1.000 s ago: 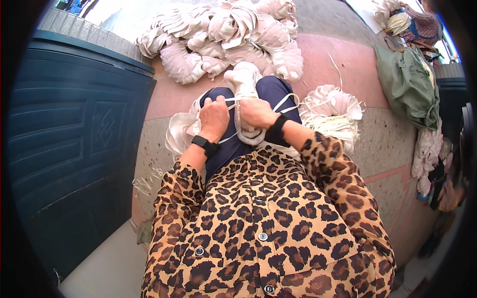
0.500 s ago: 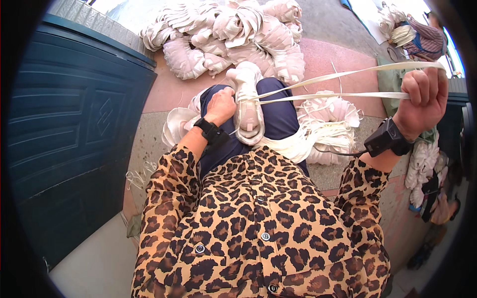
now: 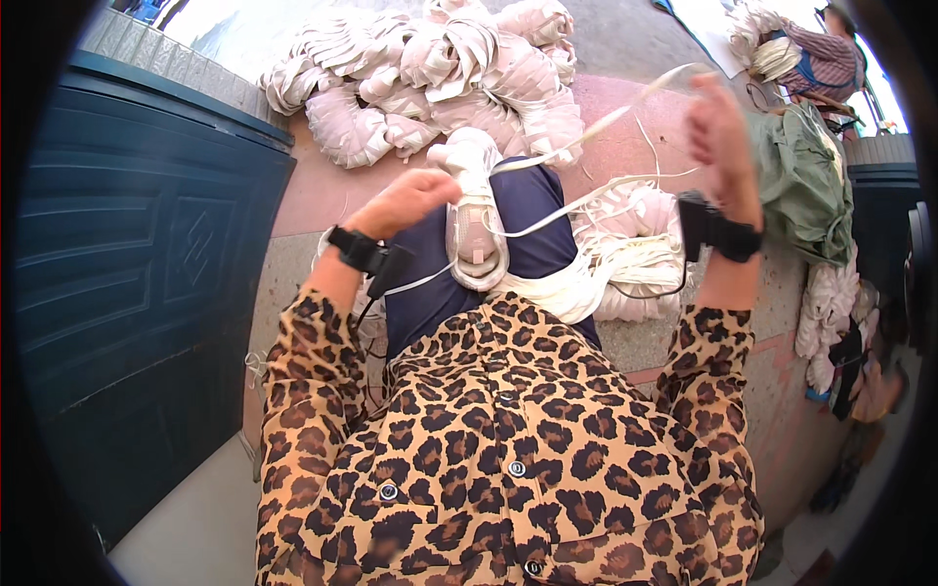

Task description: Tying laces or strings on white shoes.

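A pale pink and white sneaker (image 3: pixel 476 244) rests between my thighs, its heel opening toward me. My left hand (image 3: pixel 418 200) is closed at the shoe's left side, fingertips by the lacing; what they pinch is hidden. From the eyelets a flat white shoelace (image 3: pixel 567 210) runs out to the right in two slack, curving strands. My right hand (image 3: pixel 721 142) is raised at the right, beside the ends of these strands. Motion smears its fingers, so its grip on the lace is unclear. A bundle of cream laces (image 3: pixel 557 288) lies across my right thigh.
A big heap of pinkish shoe uppers (image 3: pixel 440 78) lies on the ground ahead. Another bundle of uppers (image 3: pixel 630 220) sits by my right knee. Left stands a dark blue panelled door (image 3: pixel 147 283). A green sack (image 3: pixel 806 181) and a seated person (image 3: pixel 821 63) are at the right.
My right hand has swung inward and up from the far right, and the lace strands have gone from taut to slack. My left hand has shifted slightly left off the shoe's top.
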